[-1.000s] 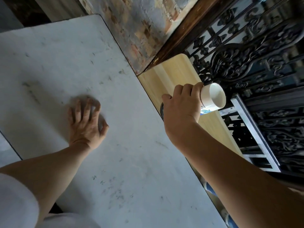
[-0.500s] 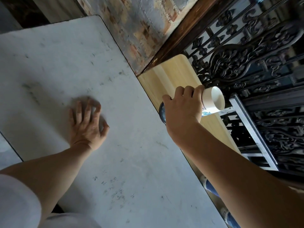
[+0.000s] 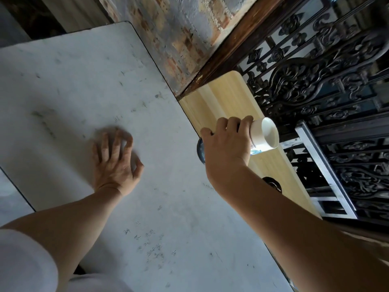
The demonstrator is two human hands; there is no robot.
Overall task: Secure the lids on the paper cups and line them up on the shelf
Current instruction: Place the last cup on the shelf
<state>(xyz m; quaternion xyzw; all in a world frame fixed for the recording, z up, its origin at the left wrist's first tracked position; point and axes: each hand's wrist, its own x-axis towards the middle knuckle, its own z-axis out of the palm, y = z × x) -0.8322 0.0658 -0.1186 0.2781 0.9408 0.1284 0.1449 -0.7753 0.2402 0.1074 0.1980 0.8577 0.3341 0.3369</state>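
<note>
My right hand (image 3: 225, 148) grips a white paper cup (image 3: 264, 133) with blue print, tipped on its side just above the light wooden shelf (image 3: 223, 102). The cup's white bottom faces right, and its dark lid (image 3: 200, 149) shows at the left edge of my hand. My left hand (image 3: 115, 163) rests on the white table (image 3: 84, 81) with its fingers apart and slightly curled, holding nothing. A dark round thing (image 3: 271, 182) sits on the shelf, mostly hidden behind my right forearm; I cannot tell what it is.
The shelf runs along the table's right edge. A black ornate iron grille (image 3: 315, 81) stands behind it, with a silver metal frame (image 3: 320, 165) at its right. A worn brick wall (image 3: 179, 34) and a dark wooden beam (image 3: 231, 49) close the far end.
My right hand has lowered the cup slightly toward the shelf. The dark round thing by my forearm has come into view. My left hand stays on the table.
</note>
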